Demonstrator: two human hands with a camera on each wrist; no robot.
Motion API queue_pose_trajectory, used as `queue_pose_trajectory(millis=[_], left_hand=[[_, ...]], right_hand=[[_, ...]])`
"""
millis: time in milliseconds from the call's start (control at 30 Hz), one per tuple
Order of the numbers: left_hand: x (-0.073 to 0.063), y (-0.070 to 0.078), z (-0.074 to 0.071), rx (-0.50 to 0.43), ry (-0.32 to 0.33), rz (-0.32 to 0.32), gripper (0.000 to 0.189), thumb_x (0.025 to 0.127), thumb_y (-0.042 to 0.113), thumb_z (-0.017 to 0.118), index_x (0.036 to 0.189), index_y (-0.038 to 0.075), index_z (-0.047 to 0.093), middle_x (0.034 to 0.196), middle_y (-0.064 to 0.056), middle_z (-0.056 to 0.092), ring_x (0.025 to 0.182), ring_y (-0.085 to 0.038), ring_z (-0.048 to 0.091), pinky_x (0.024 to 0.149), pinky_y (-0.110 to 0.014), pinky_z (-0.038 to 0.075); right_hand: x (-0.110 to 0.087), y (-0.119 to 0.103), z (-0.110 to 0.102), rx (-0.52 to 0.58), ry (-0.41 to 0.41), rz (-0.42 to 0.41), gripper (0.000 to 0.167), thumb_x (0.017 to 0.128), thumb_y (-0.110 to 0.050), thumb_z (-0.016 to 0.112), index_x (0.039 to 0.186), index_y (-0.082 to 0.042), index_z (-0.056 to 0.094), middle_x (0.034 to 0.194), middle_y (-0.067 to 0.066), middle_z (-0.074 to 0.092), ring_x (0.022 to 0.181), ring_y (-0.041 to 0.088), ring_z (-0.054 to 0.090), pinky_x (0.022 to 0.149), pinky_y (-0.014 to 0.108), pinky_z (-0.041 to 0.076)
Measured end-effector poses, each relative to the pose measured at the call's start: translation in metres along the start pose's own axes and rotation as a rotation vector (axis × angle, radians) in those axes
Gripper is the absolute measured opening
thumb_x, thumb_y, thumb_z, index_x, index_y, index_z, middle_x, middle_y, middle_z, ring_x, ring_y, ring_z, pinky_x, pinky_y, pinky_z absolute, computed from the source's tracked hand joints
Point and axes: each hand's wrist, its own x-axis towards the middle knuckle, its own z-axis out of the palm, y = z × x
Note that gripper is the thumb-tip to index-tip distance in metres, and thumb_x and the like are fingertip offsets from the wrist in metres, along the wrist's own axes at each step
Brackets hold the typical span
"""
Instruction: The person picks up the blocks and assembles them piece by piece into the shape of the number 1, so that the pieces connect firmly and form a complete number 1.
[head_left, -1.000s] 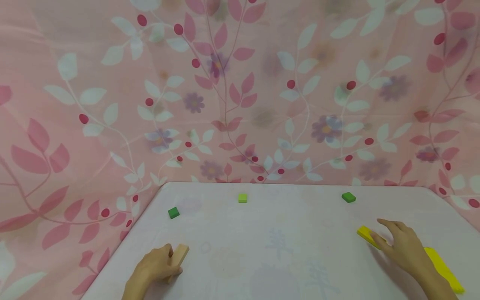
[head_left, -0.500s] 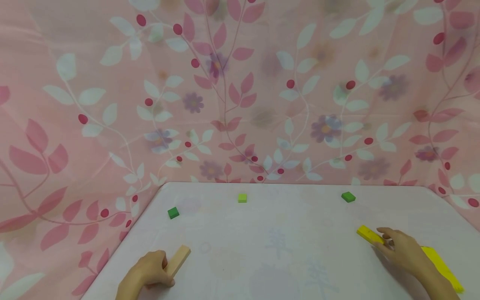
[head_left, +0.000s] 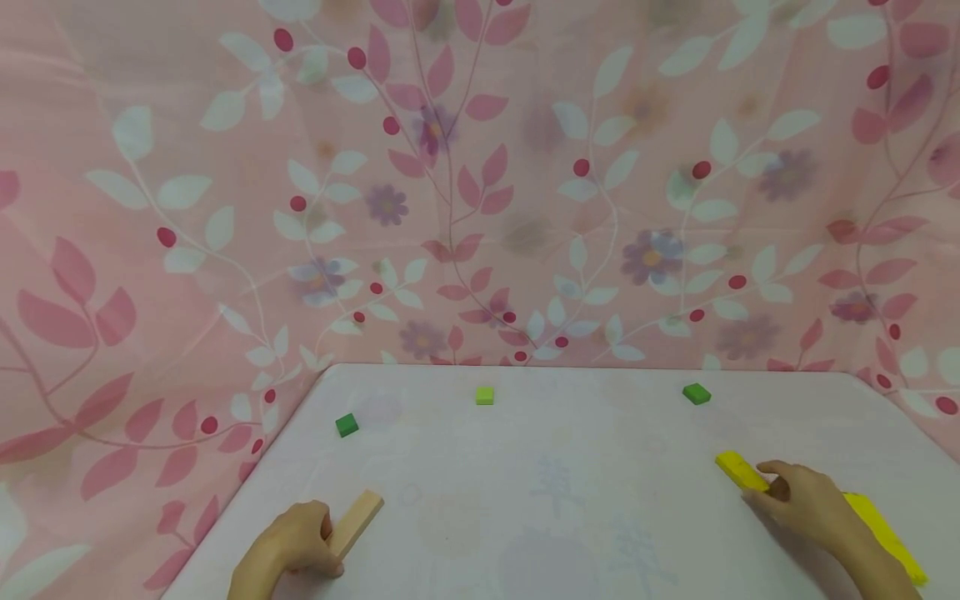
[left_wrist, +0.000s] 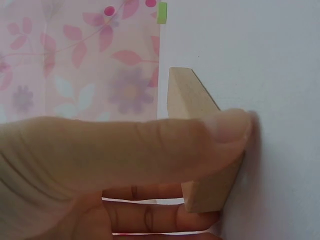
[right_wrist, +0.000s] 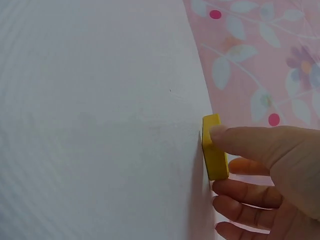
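Observation:
My left hand [head_left: 288, 540] grips a plain wooden block [head_left: 358, 521] at the table's front left. In the left wrist view the thumb lies across this long block [left_wrist: 186, 97], and fingers show on its far side. At the front right, my right hand [head_left: 813, 504] holds a yellow block [head_left: 737, 469] by its near end. The right wrist view has the thumb on the face of the yellow block [right_wrist: 215, 157], with a finger behind it. The lower fingers there are spread below the block.
A dark green block [head_left: 347, 425] lies at the left, a light green block [head_left: 485, 396] at the back and another green block [head_left: 697, 393] back right. A larger yellow piece [head_left: 888, 542] lies beside the right forearm. Flowered cloth [head_left: 525, 183] hangs behind the white table [head_left: 525, 467].
The left hand has drawn back toward the near left, so more of the wooden block shows. The right hand's fingers have closed from spread onto the yellow block, which has barely moved.

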Motion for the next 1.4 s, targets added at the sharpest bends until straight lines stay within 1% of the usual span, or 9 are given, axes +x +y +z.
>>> queue_pose_trajectory(millis=[133, 300, 367, 500, 600, 800, 967, 1167, 1400], left_hand=[[0.000, 0.002, 0.000, 0.005, 0.013, 0.020, 0.042, 0.056, 0.014, 0.088, 0.074, 0.006, 0.052, 0.069, -0.003, 0.049, 0.064, -0.019, 0.047, 0.057, -0.032, 0.040], [0.000, 0.002, -0.001, -0.008, 0.020, 0.025, 0.042, 0.055, 0.014, 0.089, 0.074, 0.005, 0.053, 0.069, -0.003, 0.049, 0.065, -0.019, 0.046, 0.058, -0.032, 0.039], [0.000, 0.002, -0.001, -0.012, 0.022, 0.026, 0.042, 0.055, 0.014, 0.089, 0.074, 0.005, 0.053, 0.069, -0.003, 0.048, 0.066, -0.018, 0.046, 0.059, -0.032, 0.039], [0.000, 0.003, -0.002, -0.018, 0.027, 0.030, 0.041, 0.055, 0.014, 0.089, 0.074, 0.005, 0.054, 0.069, -0.004, 0.049, 0.066, -0.018, 0.046, 0.059, -0.032, 0.039], [0.000, 0.003, -0.002, -0.025, 0.035, 0.035, 0.040, 0.055, 0.012, 0.089, 0.073, 0.005, 0.054, 0.068, -0.004, 0.048, 0.065, -0.018, 0.046, 0.059, -0.032, 0.039], [0.000, 0.003, -0.001, -0.039, 0.044, 0.049, 0.038, 0.054, 0.009, 0.088, 0.072, 0.006, 0.054, 0.068, -0.003, 0.049, 0.066, -0.018, 0.046, 0.059, -0.032, 0.039], [-0.001, 0.003, -0.001, -0.056, 0.066, 0.078, 0.037, 0.053, 0.006, 0.088, 0.070, 0.006, 0.055, 0.067, -0.003, 0.049, 0.065, -0.018, 0.046, 0.060, -0.031, 0.039], [0.002, 0.000, 0.001, -0.079, 0.095, 0.169, 0.030, 0.053, 0.005, 0.087, 0.068, 0.005, 0.061, 0.064, -0.001, 0.051, 0.064, -0.016, 0.046, 0.060, -0.029, 0.040], [0.006, -0.004, 0.002, -0.119, 0.106, 0.277, 0.026, 0.055, 0.004, 0.086, 0.072, 0.004, 0.067, 0.064, 0.001, 0.055, 0.064, -0.014, 0.047, 0.057, -0.024, 0.040]], right_hand=[[-0.002, -0.002, 0.000, 0.019, -0.019, 0.000, 0.071, 0.078, -0.043, 0.072, 0.117, 0.012, 0.053, 0.083, 0.003, 0.062, 0.073, 0.018, 0.052, 0.070, 0.044, 0.051], [-0.002, -0.002, 0.003, 0.045, 0.057, -0.072, 0.059, 0.076, -0.036, 0.077, 0.110, 0.008, 0.060, 0.081, 0.001, 0.061, 0.072, 0.014, 0.052, 0.066, 0.033, 0.052], [-0.001, -0.001, 0.004, 0.047, 0.099, -0.096, 0.058, 0.075, -0.035, 0.078, 0.110, 0.008, 0.061, 0.085, 0.006, 0.062, 0.073, 0.016, 0.054, 0.065, 0.033, 0.051], [0.000, 0.005, 0.009, 0.045, 0.127, -0.164, 0.065, 0.075, -0.035, 0.077, 0.118, 0.009, 0.057, 0.111, 0.029, 0.055, 0.091, 0.039, 0.056, 0.076, 0.056, 0.047], [0.001, 0.009, 0.016, 0.047, 0.124, -0.250, 0.067, 0.077, -0.032, 0.076, 0.124, 0.010, 0.053, 0.126, 0.035, 0.046, 0.106, 0.050, 0.047, 0.081, 0.065, 0.037], [0.002, 0.012, 0.027, 0.035, 0.198, -0.378, 0.062, 0.077, -0.023, 0.076, 0.125, 0.009, 0.052, 0.127, 0.028, 0.052, 0.109, 0.036, 0.046, 0.085, 0.045, 0.034], [0.003, 0.010, 0.025, 0.033, 0.226, -0.380, 0.055, 0.076, -0.020, 0.077, 0.119, 0.007, 0.056, 0.117, 0.023, 0.060, 0.103, 0.036, 0.053, 0.084, 0.050, 0.043], [0.001, 0.007, 0.018, 0.057, 0.175, -0.285, 0.063, 0.074, -0.028, 0.079, 0.116, 0.013, 0.056, 0.109, 0.029, 0.060, 0.097, 0.045, 0.057, 0.078, 0.059, 0.046], [0.002, 0.004, 0.015, 0.038, 0.138, -0.190, 0.071, 0.073, -0.038, 0.078, 0.115, 0.015, 0.056, 0.103, 0.028, 0.060, 0.089, 0.038, 0.058, 0.076, 0.058, 0.048]])
